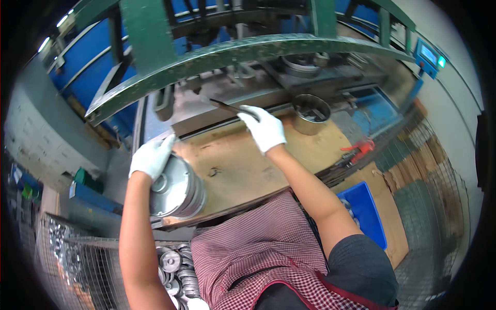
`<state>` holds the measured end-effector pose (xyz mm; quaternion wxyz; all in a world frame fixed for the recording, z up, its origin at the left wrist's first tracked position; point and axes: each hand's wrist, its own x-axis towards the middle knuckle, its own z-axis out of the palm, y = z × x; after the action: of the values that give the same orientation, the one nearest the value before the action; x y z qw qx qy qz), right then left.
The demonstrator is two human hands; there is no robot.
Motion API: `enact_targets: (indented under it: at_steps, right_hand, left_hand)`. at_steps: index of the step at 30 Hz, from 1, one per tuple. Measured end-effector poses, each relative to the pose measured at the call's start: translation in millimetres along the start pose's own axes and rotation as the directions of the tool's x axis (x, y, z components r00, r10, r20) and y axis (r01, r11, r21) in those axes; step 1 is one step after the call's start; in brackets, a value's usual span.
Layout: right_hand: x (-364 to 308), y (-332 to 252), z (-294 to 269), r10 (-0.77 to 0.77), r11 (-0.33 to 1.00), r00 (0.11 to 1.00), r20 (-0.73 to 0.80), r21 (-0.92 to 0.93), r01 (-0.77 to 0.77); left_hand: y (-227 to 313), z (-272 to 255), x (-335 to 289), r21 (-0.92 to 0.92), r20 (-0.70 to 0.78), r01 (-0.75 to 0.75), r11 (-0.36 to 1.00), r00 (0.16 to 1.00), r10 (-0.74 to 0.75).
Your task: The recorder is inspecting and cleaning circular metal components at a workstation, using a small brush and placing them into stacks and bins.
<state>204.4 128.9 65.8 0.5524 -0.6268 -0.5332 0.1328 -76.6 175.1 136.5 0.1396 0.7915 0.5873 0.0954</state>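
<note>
My left hand (151,157), in a white glove, rests against the far left edge of a stack of round metal discs (173,188). Its fingers stretch out past the top disc, the thumb apart from them; no disc is lifted. In my white-gloved right hand (263,129) is a thin dark rod (227,107), gripped near one end. The rod points left toward the metal bed of the press (227,98). To the right of that hand stands a round metal pot (310,114) with dark contents I cannot make out.
A green frame bar (248,50) crosses above the press bed. On the tan worktop (243,160) lies a small dark bit. A red-handled tool (360,151) sits at the right edge. Below are a blue bin (366,214) and a wire basket (103,268) by metal parts.
</note>
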Motion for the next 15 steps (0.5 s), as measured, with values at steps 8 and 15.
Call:
enact_targets:
  at_steps: [8, 15]
  right_hand:
    - [3, 83, -177, 0.161, 0.864, 0.948, -0.274, -0.426, -0.269]
    - [17, 96, -182, 0.196, 0.827, 0.94, -0.278, -0.469, -0.311]
  left_hand:
    - [2, 2, 8, 0.099, 0.036, 0.031, 0.995, 0.999, -0.035]
    - [8, 2, -1, 0.09, 0.009, -0.002, 0.996, 1.0, 0.001]
